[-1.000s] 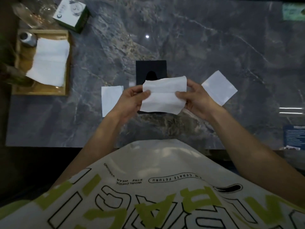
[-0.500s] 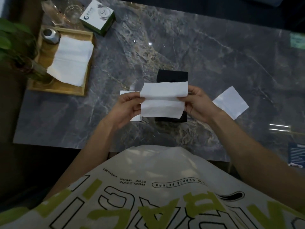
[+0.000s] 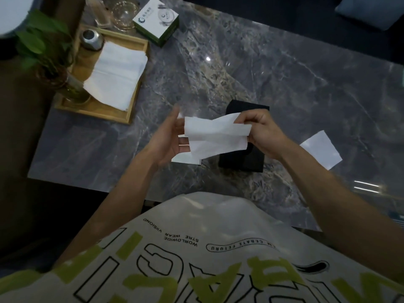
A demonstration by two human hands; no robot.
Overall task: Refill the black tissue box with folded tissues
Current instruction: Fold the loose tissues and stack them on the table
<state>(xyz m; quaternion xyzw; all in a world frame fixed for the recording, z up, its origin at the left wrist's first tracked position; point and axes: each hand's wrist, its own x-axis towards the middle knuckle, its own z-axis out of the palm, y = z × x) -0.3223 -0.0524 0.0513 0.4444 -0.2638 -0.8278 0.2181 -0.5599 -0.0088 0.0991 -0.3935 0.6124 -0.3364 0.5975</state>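
While folding the soft white paper tissue point(image 3: 216, 136) in mid-air, line up both long edges before creasing. Right grip point(image 3: 262, 132): curled, pinching the tissue's right end. Left grip point(image 3: 168, 138): flat, straight-fingered, apparently just touching the left edge, clasping nothing. Best to close that left grip on its corner to stop sagging and twisting. Square black tissue box point(image 3: 242, 159): on the grey marble tabletop point(image 3: 284, 84), directly beneath tissue and right grip, partly hidden, opening out of sight. Crease firmly, then lower squarely into the box, never crumpling.
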